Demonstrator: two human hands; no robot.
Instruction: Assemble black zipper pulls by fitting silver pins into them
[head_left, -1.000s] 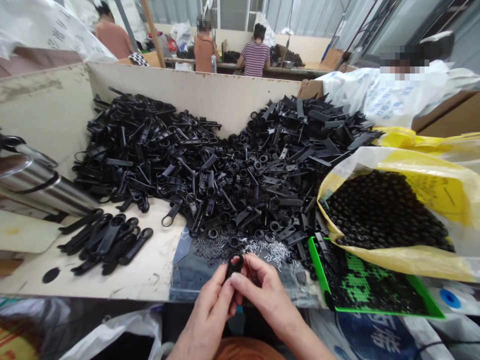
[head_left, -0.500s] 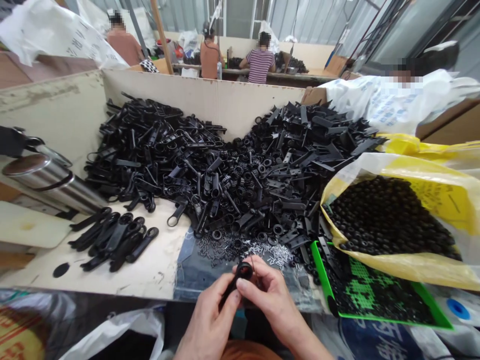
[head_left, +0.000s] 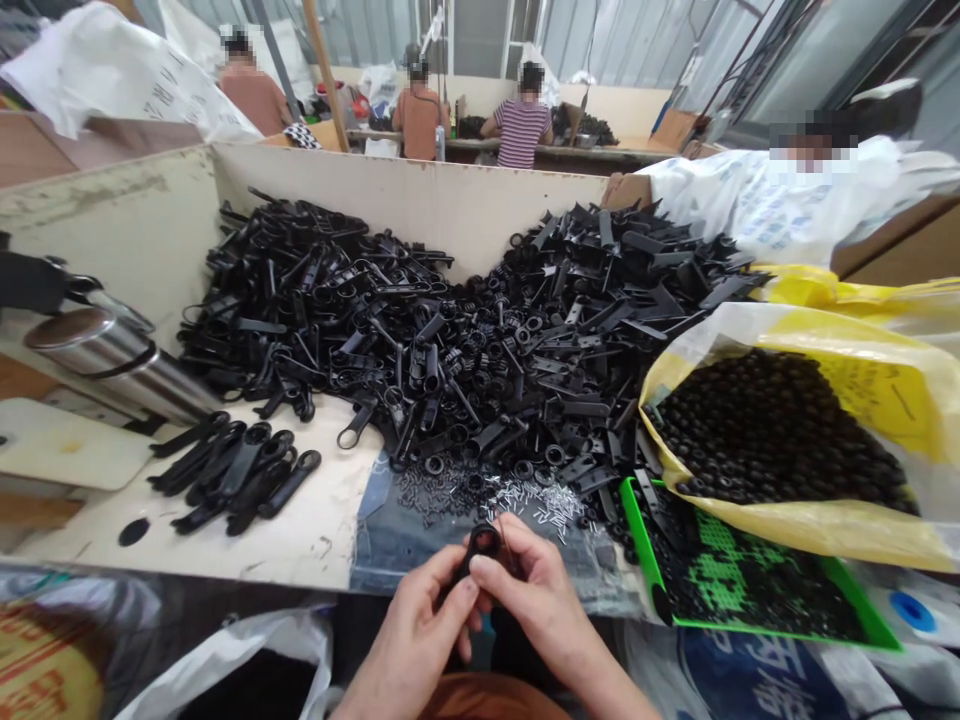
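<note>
My left hand [head_left: 421, 622] and my right hand [head_left: 534, 582] meet at the front edge of the bench. Both are closed on one black ring-ended plastic handle [head_left: 486, 541], its ring pointing up and away from me. My right thumb presses just below the ring, and the fingers cover most of the shaft. A thin dark strand [head_left: 504, 534] stands beside the ring at my right fingertips; what it is I cannot tell. Just beyond lie small silver pins [head_left: 536, 500] and tiny dark screw-like pieces [head_left: 427, 495] on a dark cloth [head_left: 382, 550].
Black plastic parts [head_left: 322, 280] are heaped across the back. Several similar handles [head_left: 244, 465] lie at left, near a steel flask [head_left: 120, 360]. To the right are a green tray [head_left: 651, 560] and a yellow-white bag [head_left: 810, 540] of black rings. Co-workers [head_left: 517, 125] sit beyond the partition.
The view has shifted slightly. Both hands still hold the handle, its ring now a little lower and further left. More of my left fingers shows beneath it.
</note>
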